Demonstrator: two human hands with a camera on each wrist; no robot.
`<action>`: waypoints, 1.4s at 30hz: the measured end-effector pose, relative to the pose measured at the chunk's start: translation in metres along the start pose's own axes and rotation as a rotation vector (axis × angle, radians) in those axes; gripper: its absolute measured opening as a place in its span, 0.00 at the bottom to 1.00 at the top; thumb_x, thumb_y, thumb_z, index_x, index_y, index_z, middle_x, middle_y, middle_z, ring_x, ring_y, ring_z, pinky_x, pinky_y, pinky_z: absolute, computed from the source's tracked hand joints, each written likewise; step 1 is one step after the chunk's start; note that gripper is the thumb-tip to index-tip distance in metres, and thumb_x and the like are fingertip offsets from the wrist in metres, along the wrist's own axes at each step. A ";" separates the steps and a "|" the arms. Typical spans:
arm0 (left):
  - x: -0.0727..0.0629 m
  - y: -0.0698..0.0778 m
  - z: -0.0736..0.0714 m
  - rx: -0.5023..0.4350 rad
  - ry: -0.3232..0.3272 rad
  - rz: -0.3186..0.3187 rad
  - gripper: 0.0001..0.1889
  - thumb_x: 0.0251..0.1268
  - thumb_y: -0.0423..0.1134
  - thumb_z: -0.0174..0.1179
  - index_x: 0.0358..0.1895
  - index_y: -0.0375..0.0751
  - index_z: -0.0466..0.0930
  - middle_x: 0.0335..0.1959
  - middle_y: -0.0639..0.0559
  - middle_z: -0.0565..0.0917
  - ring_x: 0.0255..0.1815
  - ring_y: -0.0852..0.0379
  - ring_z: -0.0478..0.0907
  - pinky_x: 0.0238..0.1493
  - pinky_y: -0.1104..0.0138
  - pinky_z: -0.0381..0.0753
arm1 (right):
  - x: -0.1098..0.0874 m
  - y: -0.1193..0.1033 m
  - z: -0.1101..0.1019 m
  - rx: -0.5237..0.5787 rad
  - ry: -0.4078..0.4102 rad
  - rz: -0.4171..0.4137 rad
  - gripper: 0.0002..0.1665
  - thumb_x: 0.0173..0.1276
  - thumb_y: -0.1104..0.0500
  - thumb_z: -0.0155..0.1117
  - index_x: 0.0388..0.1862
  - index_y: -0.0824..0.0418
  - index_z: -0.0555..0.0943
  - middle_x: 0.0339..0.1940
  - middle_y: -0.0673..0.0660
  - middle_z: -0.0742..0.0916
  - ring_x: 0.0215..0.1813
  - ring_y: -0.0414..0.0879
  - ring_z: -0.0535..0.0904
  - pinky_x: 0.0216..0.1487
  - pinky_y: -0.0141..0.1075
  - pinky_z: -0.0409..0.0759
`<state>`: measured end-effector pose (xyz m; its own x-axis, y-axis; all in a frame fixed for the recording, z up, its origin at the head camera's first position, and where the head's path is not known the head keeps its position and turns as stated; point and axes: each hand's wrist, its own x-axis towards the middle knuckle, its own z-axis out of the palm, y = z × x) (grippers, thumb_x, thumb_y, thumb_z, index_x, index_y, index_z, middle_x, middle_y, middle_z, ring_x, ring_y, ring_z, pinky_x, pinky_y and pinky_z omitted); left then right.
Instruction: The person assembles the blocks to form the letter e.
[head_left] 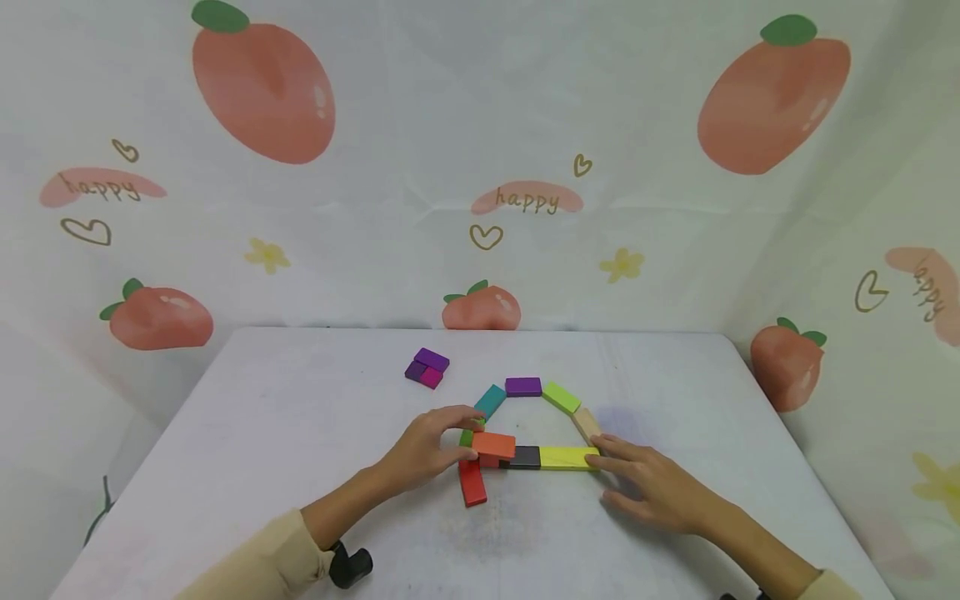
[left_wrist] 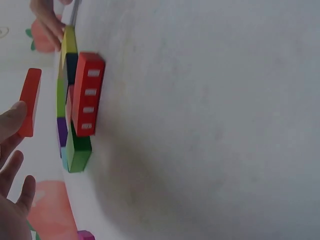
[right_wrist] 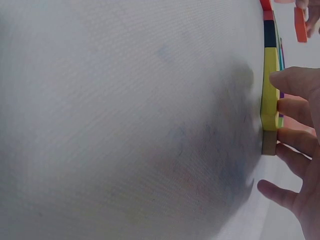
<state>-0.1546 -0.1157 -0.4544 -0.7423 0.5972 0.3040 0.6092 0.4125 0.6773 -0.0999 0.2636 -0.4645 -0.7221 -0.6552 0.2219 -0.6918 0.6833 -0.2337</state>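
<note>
The left hand [head_left: 422, 451] pinches an orange, flat rectangular block [head_left: 493, 443] between thumb and fingers, holding it raised off the counter, apart from the pieces below. The right hand [head_left: 652, 487] grips nothing; its fingers are spread and loosely bent, their tips at the right corner of an outline of blocks, against a long yellow rectangular block [head_left: 564, 458] and a pale wood-coloured rectangular block [head_left: 587, 425]. The two hands are apart, at opposite ends of this outline.

Left of the yellow block comes a short black block [head_left: 525, 457], then a red-pink block [left_wrist: 70, 97], mostly hidden from the head view by the orange one. A green block [head_left: 467, 437] stands at the left corner, with a bright red rectangular block [head_left: 472, 483] jutting toward the person. Across the far side run a teal block [head_left: 490, 402], a purple block [head_left: 523, 387] and a lime-green block [head_left: 561, 397].

Beyond the left hand, a violet block [head_left: 432, 359], a dark purple block [head_left: 415, 372] and a magenta block [head_left: 431, 377] lie clustered on the white counter [head_left: 660, 367]. Behind hangs a white cloth [head_left: 405, 117] printed with peaches.
</note>
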 end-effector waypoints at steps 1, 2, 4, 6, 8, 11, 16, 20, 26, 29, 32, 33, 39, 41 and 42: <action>-0.002 0.002 0.001 -0.002 -0.015 -0.002 0.27 0.57 0.35 0.73 0.62 0.40 0.77 0.47 0.60 0.86 0.54 0.63 0.82 0.62 0.48 0.75 | 0.000 0.000 0.000 0.000 0.003 -0.003 0.30 0.62 0.51 0.73 0.63 0.54 0.81 0.68 0.59 0.78 0.66 0.58 0.76 0.53 0.55 0.81; -0.004 0.004 0.001 -0.001 -0.029 -0.007 0.27 0.58 0.35 0.73 0.62 0.40 0.77 0.48 0.60 0.86 0.54 0.64 0.81 0.62 0.49 0.75 | 0.000 0.000 0.000 0.000 0.005 -0.005 0.30 0.62 0.51 0.73 0.63 0.55 0.81 0.68 0.60 0.78 0.66 0.58 0.76 0.53 0.55 0.81; -0.009 0.008 0.003 -0.004 -0.054 -0.017 0.27 0.58 0.35 0.72 0.63 0.41 0.77 0.48 0.59 0.86 0.54 0.65 0.81 0.62 0.52 0.76 | 0.000 0.000 0.000 -0.003 0.010 -0.010 0.30 0.62 0.51 0.73 0.63 0.55 0.81 0.68 0.60 0.78 0.66 0.58 0.76 0.53 0.55 0.81; -0.013 0.012 0.006 -0.012 -0.074 -0.019 0.27 0.58 0.35 0.72 0.63 0.42 0.77 0.49 0.59 0.86 0.54 0.65 0.81 0.61 0.55 0.77 | 0.000 0.000 0.000 0.000 0.008 -0.012 0.30 0.63 0.51 0.73 0.64 0.55 0.80 0.69 0.60 0.77 0.66 0.58 0.76 0.53 0.55 0.81; -0.017 0.015 0.009 -0.022 -0.092 -0.001 0.28 0.57 0.34 0.73 0.63 0.41 0.77 0.50 0.57 0.86 0.53 0.65 0.81 0.60 0.57 0.78 | 0.001 0.000 0.000 0.006 0.001 -0.006 0.30 0.63 0.51 0.73 0.64 0.55 0.80 0.69 0.60 0.77 0.66 0.58 0.76 0.53 0.55 0.81; -0.023 0.018 0.016 -0.024 -0.120 0.030 0.28 0.57 0.35 0.73 0.62 0.41 0.77 0.51 0.56 0.85 0.54 0.63 0.80 0.60 0.59 0.78 | 0.001 -0.001 -0.001 0.009 -0.011 0.009 0.30 0.63 0.51 0.73 0.64 0.54 0.80 0.69 0.59 0.77 0.66 0.58 0.76 0.53 0.56 0.81; -0.030 0.020 0.026 0.003 -0.166 0.033 0.25 0.58 0.38 0.73 0.60 0.42 0.79 0.53 0.56 0.85 0.58 0.60 0.77 0.61 0.60 0.77 | 0.002 -0.003 -0.001 0.015 -0.025 0.027 0.30 0.64 0.50 0.72 0.64 0.53 0.80 0.69 0.58 0.77 0.67 0.57 0.75 0.53 0.55 0.81; -0.035 0.024 0.031 0.035 -0.188 0.047 0.24 0.59 0.39 0.73 0.59 0.44 0.81 0.55 0.59 0.84 0.62 0.57 0.75 0.63 0.58 0.76 | 0.001 -0.003 -0.001 0.018 -0.034 0.038 0.30 0.64 0.50 0.72 0.65 0.53 0.80 0.69 0.58 0.77 0.67 0.57 0.75 0.53 0.55 0.81; -0.039 0.027 0.036 0.144 -0.212 0.115 0.23 0.59 0.41 0.73 0.58 0.48 0.83 0.54 0.64 0.84 0.67 0.56 0.72 0.68 0.48 0.68 | 0.001 -0.002 -0.001 0.011 -0.026 0.033 0.29 0.64 0.50 0.72 0.64 0.54 0.80 0.69 0.59 0.77 0.67 0.58 0.75 0.54 0.55 0.80; -0.040 0.027 0.035 0.216 -0.233 0.169 0.22 0.60 0.42 0.72 0.58 0.50 0.84 0.52 0.65 0.85 0.68 0.56 0.71 0.67 0.45 0.67 | 0.001 -0.002 0.000 0.007 -0.020 0.028 0.30 0.64 0.50 0.72 0.64 0.54 0.80 0.69 0.58 0.77 0.67 0.57 0.75 0.54 0.55 0.80; -0.040 0.027 0.034 0.267 -0.257 0.222 0.19 0.60 0.43 0.71 0.56 0.52 0.86 0.51 0.65 0.86 0.69 0.55 0.70 0.68 0.43 0.65 | 0.000 -0.002 0.000 0.003 -0.019 0.029 0.30 0.64 0.50 0.72 0.64 0.53 0.80 0.69 0.58 0.77 0.67 0.57 0.75 0.53 0.55 0.81; -0.041 0.027 0.034 0.284 -0.264 0.238 0.18 0.61 0.44 0.71 0.55 0.52 0.86 0.50 0.65 0.86 0.70 0.55 0.70 0.68 0.43 0.64 | 0.000 -0.001 0.000 0.002 -0.019 0.030 0.30 0.64 0.50 0.72 0.64 0.53 0.80 0.69 0.58 0.77 0.67 0.57 0.75 0.53 0.55 0.81; -0.043 0.024 0.033 0.334 -0.264 0.304 0.15 0.62 0.44 0.70 0.52 0.51 0.88 0.52 0.61 0.86 0.71 0.54 0.69 0.69 0.43 0.62 | -0.001 -0.001 0.000 0.006 -0.010 0.028 0.30 0.64 0.50 0.72 0.65 0.52 0.80 0.69 0.58 0.77 0.67 0.56 0.76 0.53 0.55 0.81; -0.044 0.023 0.033 0.344 -0.255 0.316 0.15 0.62 0.44 0.70 0.52 0.51 0.88 0.53 0.60 0.86 0.72 0.53 0.69 0.69 0.42 0.62 | -0.001 -0.001 0.000 0.006 -0.007 0.025 0.30 0.63 0.50 0.73 0.65 0.52 0.80 0.69 0.58 0.77 0.66 0.56 0.76 0.53 0.55 0.81; -0.044 0.023 0.033 0.351 -0.253 0.321 0.16 0.61 0.44 0.71 0.52 0.51 0.88 0.53 0.60 0.86 0.72 0.53 0.68 0.69 0.42 0.62 | -0.001 -0.001 0.000 0.006 -0.005 0.024 0.30 0.63 0.50 0.73 0.65 0.52 0.80 0.69 0.58 0.77 0.66 0.56 0.76 0.53 0.55 0.81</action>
<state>-0.0990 -0.1101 -0.4741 -0.4395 0.8602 0.2584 0.8831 0.3612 0.2996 -0.0985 0.2630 -0.4644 -0.7382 -0.6406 0.2113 -0.6745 0.6965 -0.2448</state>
